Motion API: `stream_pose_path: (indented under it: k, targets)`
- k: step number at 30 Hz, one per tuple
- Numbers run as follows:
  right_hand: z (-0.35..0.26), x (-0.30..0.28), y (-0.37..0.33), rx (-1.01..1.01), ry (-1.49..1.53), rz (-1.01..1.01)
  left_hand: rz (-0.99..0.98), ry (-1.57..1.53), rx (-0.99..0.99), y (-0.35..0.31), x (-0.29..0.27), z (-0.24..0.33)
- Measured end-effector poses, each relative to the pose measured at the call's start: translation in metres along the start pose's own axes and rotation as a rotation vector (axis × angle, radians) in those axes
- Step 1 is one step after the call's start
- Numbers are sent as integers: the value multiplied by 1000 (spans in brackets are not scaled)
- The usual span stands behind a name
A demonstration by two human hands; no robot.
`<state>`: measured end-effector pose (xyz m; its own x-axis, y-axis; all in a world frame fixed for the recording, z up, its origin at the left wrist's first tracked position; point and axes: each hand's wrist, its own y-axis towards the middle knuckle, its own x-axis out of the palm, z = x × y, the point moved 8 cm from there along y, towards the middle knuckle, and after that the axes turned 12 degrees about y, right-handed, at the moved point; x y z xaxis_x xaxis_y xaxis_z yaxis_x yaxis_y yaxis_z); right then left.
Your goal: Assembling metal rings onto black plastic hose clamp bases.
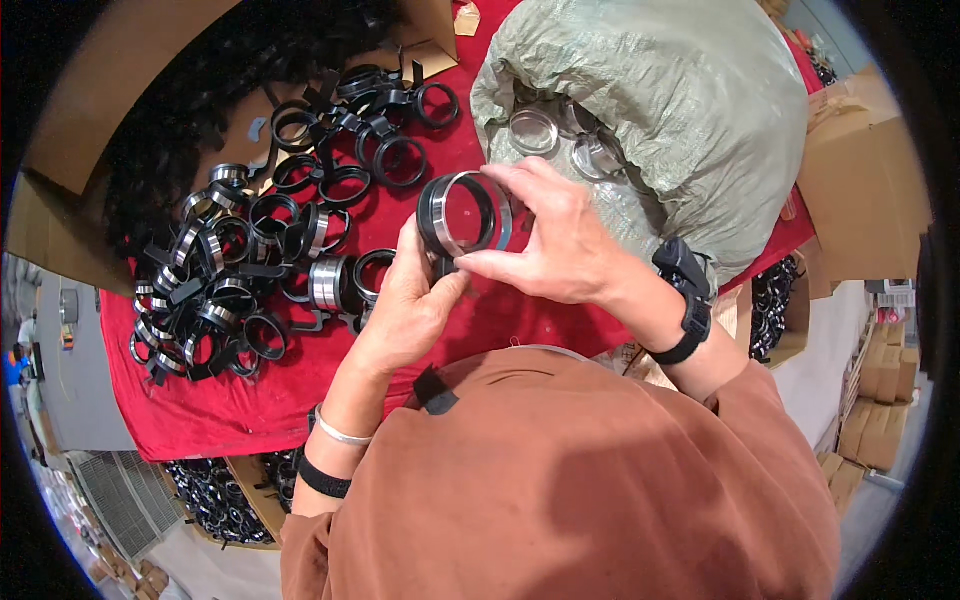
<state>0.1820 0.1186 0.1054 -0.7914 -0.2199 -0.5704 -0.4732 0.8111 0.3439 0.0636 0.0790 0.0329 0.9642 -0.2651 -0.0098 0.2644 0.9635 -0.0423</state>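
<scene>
Over the red cloth, my left hand [408, 308] is closed round the lower left side of a black ring with a silver metal band [434, 218]. My right hand [558, 238], thumb and fingers curved apart, pinches a thin clear round piece [505, 232] by its edges. That clear piece sits against the open right face of the ring; whether it is seated inside cannot be made out. Left of my hands lies a heap of similar black rings [262, 222], some with silver bands and tabs.
At the right, a large pale green woven sack [680, 90] gapes over several clear round pieces [533, 131]. A cardboard box [105, 95] holding many black parts stands at the far left. Another cardboard box [865, 180] is at the right. Red cloth [215, 425] covers the table.
</scene>
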Motion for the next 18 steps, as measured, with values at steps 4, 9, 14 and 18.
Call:
stream_pose_path:
  k: [4, 9, 14, 18]
  targets:
    - [2, 7, 1, -48, 1, 10, -24, -10, -13, -1, 1, 3]
    - [11, 13, 4, 92, 48, -38, 55, -19, 43, -6, -1, 17]
    - [37, 23, -9, 230, 355, 113, 164, -37, -58, -9, -10, 4]
    - [75, 51, -12, 654, 610, 237, 283, 18, 14, -12, -5, 0]
